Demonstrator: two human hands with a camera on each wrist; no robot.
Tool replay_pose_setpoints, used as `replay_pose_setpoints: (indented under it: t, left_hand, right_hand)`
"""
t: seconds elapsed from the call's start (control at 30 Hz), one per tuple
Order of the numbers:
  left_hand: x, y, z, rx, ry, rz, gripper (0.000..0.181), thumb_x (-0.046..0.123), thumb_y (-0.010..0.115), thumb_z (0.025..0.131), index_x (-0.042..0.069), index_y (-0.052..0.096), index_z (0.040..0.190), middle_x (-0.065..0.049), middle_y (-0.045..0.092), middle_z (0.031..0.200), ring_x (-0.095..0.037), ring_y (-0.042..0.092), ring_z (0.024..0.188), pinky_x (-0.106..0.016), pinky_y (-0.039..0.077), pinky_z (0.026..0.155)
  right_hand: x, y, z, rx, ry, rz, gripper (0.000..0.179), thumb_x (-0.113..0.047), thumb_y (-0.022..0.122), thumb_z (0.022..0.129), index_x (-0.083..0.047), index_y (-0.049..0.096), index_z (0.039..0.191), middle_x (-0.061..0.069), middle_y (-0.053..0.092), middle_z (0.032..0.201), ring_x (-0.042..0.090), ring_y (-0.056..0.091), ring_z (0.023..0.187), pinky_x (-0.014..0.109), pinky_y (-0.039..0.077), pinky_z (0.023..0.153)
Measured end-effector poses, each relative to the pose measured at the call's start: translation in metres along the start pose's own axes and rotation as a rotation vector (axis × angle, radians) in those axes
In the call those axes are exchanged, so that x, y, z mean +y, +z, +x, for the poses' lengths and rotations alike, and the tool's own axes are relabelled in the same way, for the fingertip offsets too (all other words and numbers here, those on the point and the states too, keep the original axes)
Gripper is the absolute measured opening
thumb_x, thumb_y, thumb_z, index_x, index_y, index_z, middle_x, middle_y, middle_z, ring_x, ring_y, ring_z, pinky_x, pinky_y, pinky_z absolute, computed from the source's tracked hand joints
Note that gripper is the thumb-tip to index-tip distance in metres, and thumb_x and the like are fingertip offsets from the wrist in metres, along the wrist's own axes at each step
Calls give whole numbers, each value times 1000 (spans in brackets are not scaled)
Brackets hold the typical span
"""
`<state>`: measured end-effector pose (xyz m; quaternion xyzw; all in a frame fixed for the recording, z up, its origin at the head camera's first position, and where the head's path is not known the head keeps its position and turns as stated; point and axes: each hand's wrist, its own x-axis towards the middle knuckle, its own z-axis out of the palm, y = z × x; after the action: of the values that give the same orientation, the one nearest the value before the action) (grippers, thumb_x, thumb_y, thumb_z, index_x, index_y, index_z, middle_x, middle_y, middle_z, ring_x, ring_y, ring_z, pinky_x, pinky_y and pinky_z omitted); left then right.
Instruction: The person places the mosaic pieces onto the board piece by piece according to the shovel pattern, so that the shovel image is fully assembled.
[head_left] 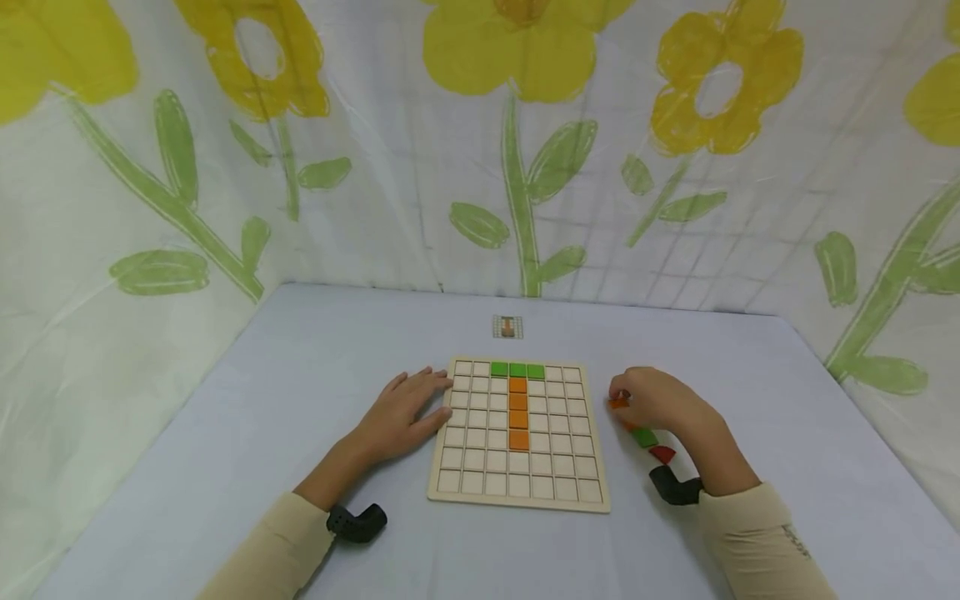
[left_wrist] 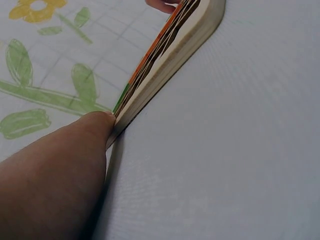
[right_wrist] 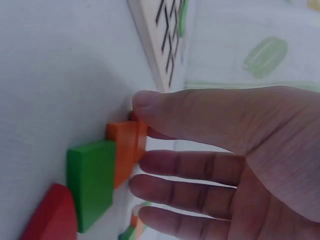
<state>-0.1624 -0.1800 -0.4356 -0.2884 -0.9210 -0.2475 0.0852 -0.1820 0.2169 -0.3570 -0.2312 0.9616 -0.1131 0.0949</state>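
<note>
A wooden grid board lies on the table, with three green tiles along its top row and a column of several orange tiles below them. My left hand rests flat at the board's left edge, fingers spread, with the thumb on the rim in the left wrist view. Right of the board, my right hand pinches an orange block between thumb and fingers. Beside it, in a row, stand another orange block, a green block and a red rounded piece.
A small picture card showing a grid pattern lies behind the board. A curtain painted with yellow flowers hangs at the back of the white table. Black wrist devices sit at both sleeves.
</note>
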Motion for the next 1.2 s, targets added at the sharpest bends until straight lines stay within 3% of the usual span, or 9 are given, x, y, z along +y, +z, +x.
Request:
replay_pose_setpoints:
  t: [0.27,1.2]
  left_hand:
    - [1,-2,1,-12,-3,3,51,37,58,101,8,54,142,-10,49,150,-32,36,143,-59,21,116]
    - [2,-2,0,-8,-6,-2,51,37,59,101,8,55,142,-11,49,150,-32,36,143,-58,20,117]
  right_hand:
    - [4,9,7,17,-7,17,11,-4,78,85,-4,71,94,0,59,85,18,52,77,37,50,70]
    - [0,7,5,59,-39,3,6,-6,74,87,-5,70,92,0,57,80,15,49,71,33,46,65]
